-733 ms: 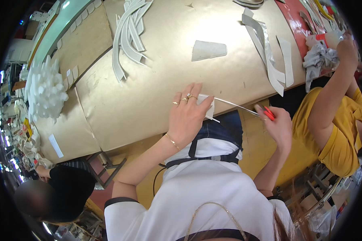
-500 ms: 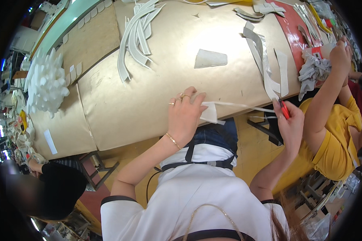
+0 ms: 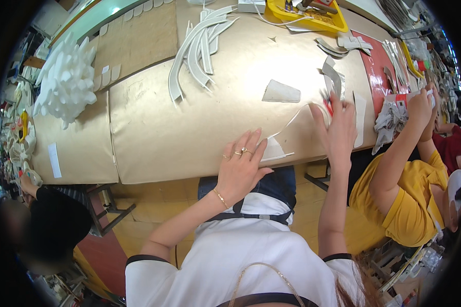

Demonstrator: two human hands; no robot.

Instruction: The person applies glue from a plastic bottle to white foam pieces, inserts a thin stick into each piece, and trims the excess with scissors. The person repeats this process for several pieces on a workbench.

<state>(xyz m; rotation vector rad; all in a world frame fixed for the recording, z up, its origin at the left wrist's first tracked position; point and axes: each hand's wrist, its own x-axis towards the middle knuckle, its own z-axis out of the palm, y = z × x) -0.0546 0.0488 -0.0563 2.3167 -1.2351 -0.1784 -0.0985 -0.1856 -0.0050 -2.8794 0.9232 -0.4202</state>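
My left hand (image 3: 245, 166) lies on the gold table covering (image 3: 153, 143) near its front edge. Its fingers are outstretched, their tips against a small whitish piece (image 3: 274, 148). A thin white strip (image 3: 292, 121) curves from that piece toward my right hand (image 3: 338, 130). That hand is slightly blurred and closed around a red-handled tool (image 3: 328, 107); fingers hide most of it, so its exact kind does not show. Just beyond it are curved grey strips (image 3: 333, 77), with a long pale strip (image 3: 360, 117) to the right. A grey trapezoid piece (image 3: 281, 91) lies ahead of both hands.
A bundle of curved pale strips (image 3: 194, 56) lies at the far middle. White foam-like pieces (image 3: 65, 82) are heaped at left. A yellow tray (image 3: 338, 20) with tools stands at the back. A co-worker in yellow (image 3: 394, 204) works at right; another person in black (image 3: 61, 215) is at left.
My right hand has swung forward and left over the table with the red-handled tool. The thin strip, earlier pulled straight, now curves loosely. My left hand's fingers have flattened out.
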